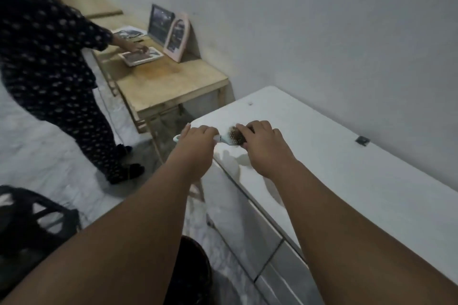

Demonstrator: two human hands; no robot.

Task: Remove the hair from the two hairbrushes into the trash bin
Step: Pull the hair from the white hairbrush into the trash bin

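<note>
**ENTRY: Hairbrush cleaning, first brush in hand, early stage**

**Item 1: hairbrush** (234, 136). Pale handle, oval bristle head. It is held just above the near-left corner of the white table (347, 181), head pointing right. A brownish mat of hair (232, 131) sits in the bristles.

**Item 2: left hand** (198, 137). Wrapped round the handle, steadying the brush.

**Item 3: right hand** (262, 142). Fingers curled over the far side of the bristle head. The picture is too soft to tell whether they pinch the hair itself or only grip the head.

**Item 4: dark round container** (190, 270). On the floor between the forearms, below the table edge. Probably the trash bin, though only part of it shows.

**Item 5: second hairbrush.** Not in view.

**Other contents.** A black slotted crate (32, 220) at lower left. A wooden table (173, 82) bearing a pink frame (177, 37). Another person (49, 57) in dark dotted clothes stands beside it.

**Progress, as judged.** Little is done. The first brush carries a full clump, and no loose hair shows in either hand. What remains is to pull this clump free, drop it in the bin, then find the second brush and clean it the same way.
</note>
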